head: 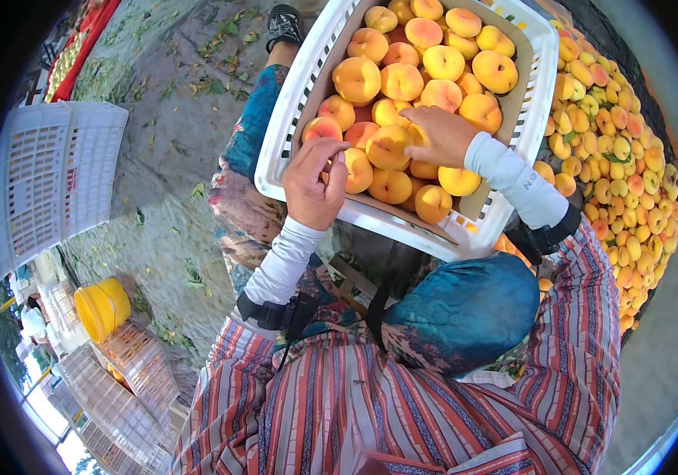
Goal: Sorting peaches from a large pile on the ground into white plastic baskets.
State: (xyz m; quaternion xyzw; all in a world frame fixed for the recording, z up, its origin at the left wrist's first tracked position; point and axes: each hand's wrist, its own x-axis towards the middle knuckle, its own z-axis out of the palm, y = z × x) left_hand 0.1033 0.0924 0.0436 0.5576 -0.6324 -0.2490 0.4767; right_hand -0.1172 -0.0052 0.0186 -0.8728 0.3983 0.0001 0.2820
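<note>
A white plastic crate point(543, 65) lined with cardboard point(521, 77) stands before me, filled with yellow-orange peaches point(357, 79). My left hand point(317, 181) is over the crate's near left part, its fingers curled beside a red-blushed peach point(322, 129); whether it holds anything between the fingertips is hidden. Further right, my right hand point(441, 135) lies over the peaches with its fingers spread, touching a large yellow peach point(387, 146) near the middle. Whether it grips that fruit cannot be told.
A large heap of peaches point(630, 178) lies on the right. Stacked white crates point(60, 178) stand at the left. Below them are a yellow bucket point(102, 309) and more crates point(113, 404). Leaves are scattered over the grey ground sheet point(160, 148). A person point(33, 320) is at the far left.
</note>
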